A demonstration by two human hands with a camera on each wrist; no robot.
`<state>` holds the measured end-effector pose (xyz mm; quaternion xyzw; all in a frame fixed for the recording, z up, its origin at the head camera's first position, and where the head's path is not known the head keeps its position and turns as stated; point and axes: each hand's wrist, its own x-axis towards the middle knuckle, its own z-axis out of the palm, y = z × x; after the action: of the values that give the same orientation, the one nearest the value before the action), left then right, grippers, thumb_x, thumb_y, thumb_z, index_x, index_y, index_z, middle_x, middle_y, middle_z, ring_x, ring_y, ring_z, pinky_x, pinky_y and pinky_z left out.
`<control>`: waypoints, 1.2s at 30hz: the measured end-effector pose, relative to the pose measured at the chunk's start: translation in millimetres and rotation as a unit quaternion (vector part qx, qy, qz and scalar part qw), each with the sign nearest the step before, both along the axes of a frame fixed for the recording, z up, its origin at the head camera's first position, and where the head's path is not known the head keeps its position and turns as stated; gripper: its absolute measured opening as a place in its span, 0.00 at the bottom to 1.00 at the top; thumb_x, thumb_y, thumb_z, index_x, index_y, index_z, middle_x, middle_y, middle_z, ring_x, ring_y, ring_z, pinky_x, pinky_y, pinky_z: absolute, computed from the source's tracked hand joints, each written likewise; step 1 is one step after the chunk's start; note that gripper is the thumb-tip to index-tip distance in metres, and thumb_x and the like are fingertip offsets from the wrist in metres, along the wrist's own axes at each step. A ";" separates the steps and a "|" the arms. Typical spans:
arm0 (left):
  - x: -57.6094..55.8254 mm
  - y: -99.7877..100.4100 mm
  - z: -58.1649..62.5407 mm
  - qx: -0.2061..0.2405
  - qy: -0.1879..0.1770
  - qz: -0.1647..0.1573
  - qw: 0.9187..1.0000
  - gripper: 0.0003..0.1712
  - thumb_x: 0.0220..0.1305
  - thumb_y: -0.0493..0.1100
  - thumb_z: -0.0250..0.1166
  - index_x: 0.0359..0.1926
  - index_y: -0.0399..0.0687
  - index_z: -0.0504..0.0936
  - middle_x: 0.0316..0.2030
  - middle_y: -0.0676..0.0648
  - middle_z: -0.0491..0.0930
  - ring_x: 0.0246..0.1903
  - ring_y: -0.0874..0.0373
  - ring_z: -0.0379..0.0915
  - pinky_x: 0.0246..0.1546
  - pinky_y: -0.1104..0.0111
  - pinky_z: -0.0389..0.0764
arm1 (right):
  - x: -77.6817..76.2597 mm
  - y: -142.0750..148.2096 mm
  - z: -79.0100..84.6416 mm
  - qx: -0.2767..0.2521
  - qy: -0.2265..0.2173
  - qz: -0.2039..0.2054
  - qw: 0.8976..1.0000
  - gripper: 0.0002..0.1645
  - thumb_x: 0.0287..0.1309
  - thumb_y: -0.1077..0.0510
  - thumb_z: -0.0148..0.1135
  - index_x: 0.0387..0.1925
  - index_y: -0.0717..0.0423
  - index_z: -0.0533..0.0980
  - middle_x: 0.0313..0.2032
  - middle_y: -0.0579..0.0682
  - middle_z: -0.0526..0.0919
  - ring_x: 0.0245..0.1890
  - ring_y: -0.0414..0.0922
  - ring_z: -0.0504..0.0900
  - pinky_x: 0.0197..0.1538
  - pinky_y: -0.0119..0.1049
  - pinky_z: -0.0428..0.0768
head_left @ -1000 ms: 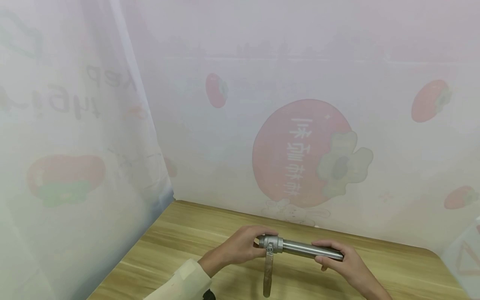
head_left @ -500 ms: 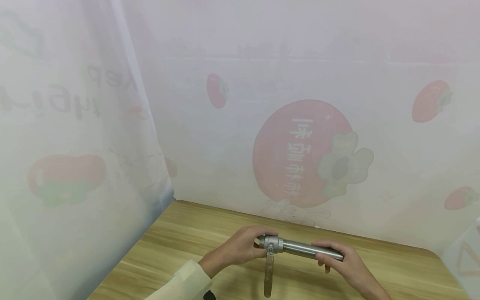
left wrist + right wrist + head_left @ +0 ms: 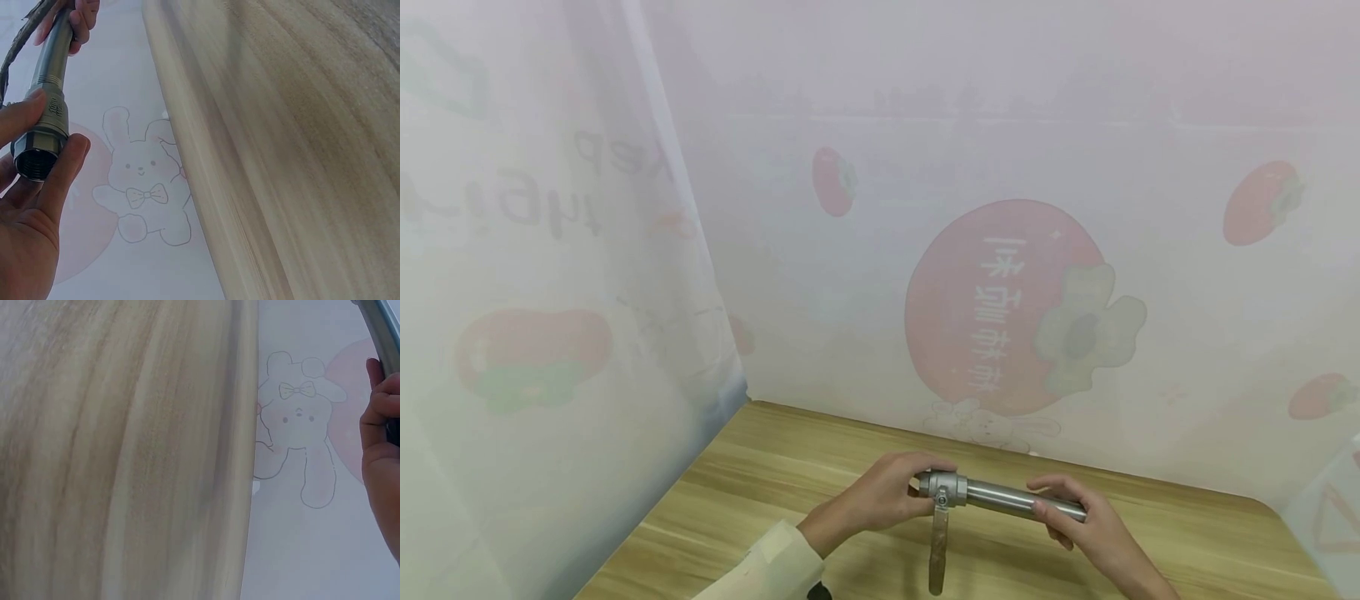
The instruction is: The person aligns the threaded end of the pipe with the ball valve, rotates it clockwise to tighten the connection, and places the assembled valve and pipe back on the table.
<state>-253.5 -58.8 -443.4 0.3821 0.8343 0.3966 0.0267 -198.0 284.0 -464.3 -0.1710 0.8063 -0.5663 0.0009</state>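
A metal ball valve (image 3: 951, 490) is held above the table between the thumb and fingers of my left hand (image 3: 883, 493). Its lever (image 3: 937, 550), wrapped in something brownish, points toward me. From the valve's right side runs a smooth steel pipe (image 3: 996, 495), joined to it in line. My right hand (image 3: 1101, 529) holds the pipe's far end, thumb on the near side; the index finger arches over the top. In the left wrist view, the valve's threaded open end (image 3: 37, 159) faces the camera. The right wrist view catches only part of my right hand (image 3: 382, 444) and the pipe (image 3: 382, 328).
The wood-grain table (image 3: 775, 467) lies below both hands. A pale curtain with printed persimmons (image 3: 865, 333) rises behind its back edge, and another curtain (image 3: 535, 467) stands along the left. A small dark object (image 3: 818, 591) shows beside the left sleeve.
My right thumb and fingers have shifted slightly around the pipe, and the index finger now stands higher off it. The left hand and valve stay almost still.
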 end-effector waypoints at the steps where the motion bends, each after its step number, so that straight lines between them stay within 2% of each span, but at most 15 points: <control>1: -0.1 -0.1 -0.1 0.000 0.002 -0.001 1.000 0.31 0.68 0.34 0.76 0.71 0.48 0.82 0.63 0.48 0.86 0.54 0.67 0.81 0.49 0.82 0.86 | 0.3 -0.2 0.1 0.000 -0.003 0.001 1.000 0.18 0.78 0.61 0.63 0.64 0.61 0.77 0.36 0.51 0.84 0.26 0.38 0.78 0.26 0.32 0.81; 4: -0.3 -0.5 -0.7 -0.001 0.006 -0.003 1.000 0.31 0.69 0.34 0.76 0.71 0.47 0.81 0.63 0.48 0.86 0.54 0.68 0.81 0.49 0.82 0.86 | 2.1 0.1 1.7 0.008 -0.025 -0.005 1.000 0.20 0.75 0.60 0.67 0.64 0.59 0.78 0.45 0.55 0.84 0.32 0.39 0.80 0.31 0.32 0.82; 9: -0.4 -1.8 -2.0 0.002 0.010 -0.003 1.000 0.31 0.69 0.34 0.75 0.71 0.47 0.81 0.63 0.47 0.86 0.54 0.67 0.81 0.49 0.82 0.87 | 3.9 1.2 3.8 0.024 -0.044 -0.001 0.999 0.28 0.70 0.60 0.72 0.67 0.58 0.76 0.63 0.66 0.78 0.49 0.46 0.84 0.47 0.34 0.87; 12: -0.5 -2.0 -2.1 0.003 0.012 -0.003 1.000 0.30 0.69 0.34 0.75 0.71 0.48 0.81 0.63 0.46 0.86 0.53 0.67 0.81 0.49 0.81 0.87 | 3.9 1.6 3.5 0.023 -0.041 0.006 0.999 0.29 0.69 0.61 0.73 0.68 0.58 0.75 0.66 0.68 0.75 0.53 0.48 0.84 0.51 0.35 0.87; 15: -0.7 -1.6 -2.0 0.004 0.014 -0.004 1.000 0.30 0.69 0.34 0.75 0.71 0.47 0.81 0.63 0.46 0.86 0.53 0.67 0.81 0.49 0.81 0.87 | 4.2 1.5 3.1 0.022 -0.035 0.004 0.999 0.28 0.70 0.61 0.73 0.67 0.58 0.76 0.64 0.64 0.77 0.52 0.46 0.84 0.50 0.34 0.87; 21: -0.7 -1.2 -2.2 0.004 0.010 0.000 1.000 0.30 0.69 0.33 0.75 0.71 0.48 0.81 0.63 0.47 0.86 0.53 0.68 0.81 0.49 0.82 0.86 | 3.8 0.7 1.9 0.014 -0.023 -0.002 1.000 0.27 0.70 0.61 0.73 0.66 0.61 0.76 0.54 0.57 0.83 0.39 0.42 0.83 0.37 0.35 0.87; 25: -1.2 -1.1 -2.2 0.004 0.007 0.003 1.000 0.30 0.69 0.34 0.75 0.71 0.50 0.82 0.63 0.48 0.86 0.54 0.67 0.81 0.49 0.82 0.86 | 3.0 0.9 1.4 0.006 -0.009 0.015 1.000 0.26 0.72 0.62 0.70 0.67 0.65 0.75 0.52 0.57 0.85 0.39 0.42 0.86 0.39 0.36 0.90; 36: -0.6 -1.7 -2.8 0.007 0.004 0.001 1.000 0.30 0.69 0.33 0.75 0.70 0.48 0.82 0.64 0.48 0.86 0.55 0.66 0.82 0.49 0.82 0.86 | 2.0 2.2 0.7 -0.001 0.013 0.031 0.999 0.24 0.74 0.64 0.68 0.66 0.68 0.77 0.39 0.49 0.88 0.35 0.42 0.87 0.37 0.38 0.91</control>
<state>-254.1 -60.5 -446.2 0.3833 0.8316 0.4013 0.0204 -196.0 286.2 -463.5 -0.2038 0.7999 -0.5644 0.0077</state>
